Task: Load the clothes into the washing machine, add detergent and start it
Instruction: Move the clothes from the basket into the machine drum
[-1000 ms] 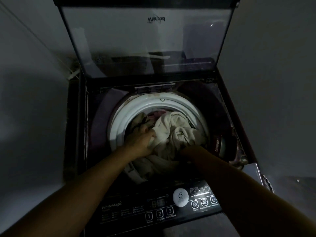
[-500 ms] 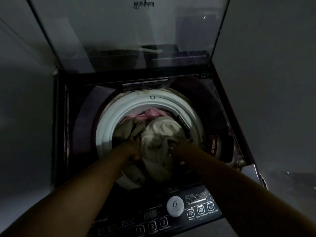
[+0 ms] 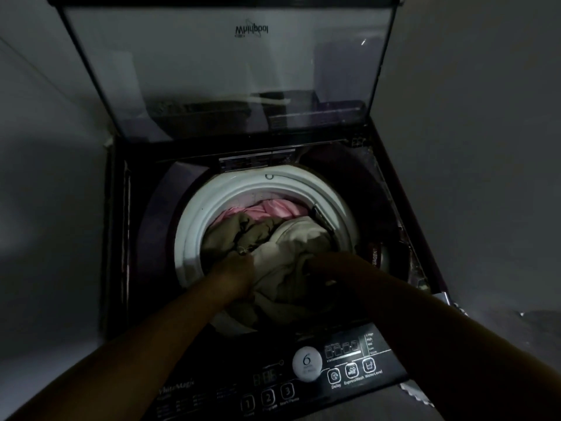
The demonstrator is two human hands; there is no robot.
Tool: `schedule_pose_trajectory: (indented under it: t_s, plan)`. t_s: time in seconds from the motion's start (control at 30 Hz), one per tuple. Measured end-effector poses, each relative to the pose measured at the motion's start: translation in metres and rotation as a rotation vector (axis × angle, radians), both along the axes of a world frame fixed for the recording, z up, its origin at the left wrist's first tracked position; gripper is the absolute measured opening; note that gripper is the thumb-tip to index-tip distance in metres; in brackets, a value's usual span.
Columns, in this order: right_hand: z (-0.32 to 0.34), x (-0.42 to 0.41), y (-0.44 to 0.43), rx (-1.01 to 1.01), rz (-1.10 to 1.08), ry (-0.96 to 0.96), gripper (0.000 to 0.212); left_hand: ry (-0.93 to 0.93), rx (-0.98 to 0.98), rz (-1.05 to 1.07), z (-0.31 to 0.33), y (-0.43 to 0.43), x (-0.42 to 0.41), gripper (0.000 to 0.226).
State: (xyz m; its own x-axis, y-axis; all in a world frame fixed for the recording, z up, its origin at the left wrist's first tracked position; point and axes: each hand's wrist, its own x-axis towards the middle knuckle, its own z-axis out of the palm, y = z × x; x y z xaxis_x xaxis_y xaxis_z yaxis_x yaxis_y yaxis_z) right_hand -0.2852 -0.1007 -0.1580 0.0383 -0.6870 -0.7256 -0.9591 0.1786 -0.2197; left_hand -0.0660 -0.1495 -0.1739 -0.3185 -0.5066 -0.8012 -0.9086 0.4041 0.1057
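Left arm (image 3: 158, 338): bare to the wrist, lower left of the clothes (image 3: 297, 241).
Left hand (image 3: 233, 275): bare, dimly lit, at the clothes' left edge.
Right arm (image 3: 440, 323): bare, deep in shadow, lower right of the clothes.
Right hand (image 3: 329, 267): bare, outline barely readable.

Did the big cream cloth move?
Yes. The cream cloth has been pulled away from the far side of the white drum ring, toward the control panel, uncovering the pink cloth.

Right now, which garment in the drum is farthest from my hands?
The pink garment, at the back; the olive garment and cream garment lie by your left hand and right hand.
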Motion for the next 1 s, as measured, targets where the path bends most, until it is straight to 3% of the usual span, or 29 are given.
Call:
schedule_pose_trajectory:
  t_s: [0.07,0.1,0.2,0.23,0.3,0.37,0.43,0.5,0.63,0.73,0.87,1.0]
  plan:
    - [0.001,-0.001,-0.004,0.082,0.098,0.037,0.037,-0.182,0.235,-0.015,-0.023,0.01,0.005,0.056]
    - [0.014,0.006,-0.006,0.154,0.025,-0.031,0.042,-0.195,0.316,0.022,-0.029,0.013,0.008,0.058]
    - [0.034,0.008,-0.004,0.127,0.065,-0.037,0.049,-0.105,0.239,0.477,-0.043,0.02,0.01,0.095]
    - [0.039,0.009,-0.001,0.092,0.103,-0.035,0.049,-0.046,0.209,0.548,-0.038,0.024,0.009,0.095]
    - [0.045,0.006,0.004,0.019,0.113,-0.042,0.049,0.03,0.197,0.492,-0.025,0.029,0.006,0.09]
    - [0.057,0.0,0.006,-0.015,0.128,-0.048,0.049,-0.042,0.301,0.395,0.002,0.029,0.002,0.1]
    - [0.075,-0.007,0.007,-0.066,0.14,-0.039,0.05,-0.038,0.324,0.276,0.043,0.023,-0.005,0.074]
    - [0.095,-0.014,0.006,-0.108,0.144,-0.022,0.051,0.081,0.262,0.196,0.074,0.012,-0.011,0.044]
    - [0.146,-0.036,0.015,-0.21,0.161,0.018,0.049,0.312,0.096,0.107,0.129,0.002,-0.03,0.044]
    - [0.188,-0.061,0.034,-0.26,0.185,0.051,0.043,0.474,-0.049,0.122,0.171,0.007,-0.057,0.014]
    - [0.232,-0.113,0.067,-0.326,0.162,0.087,0.041,0.588,-0.259,0.133,0.206,0.021,-0.108,0.029]
    - [0.249,-0.178,0.097,-0.389,0.064,0.104,0.045,0.717,-0.322,0.142,0.242,0.052,-0.17,0.033]
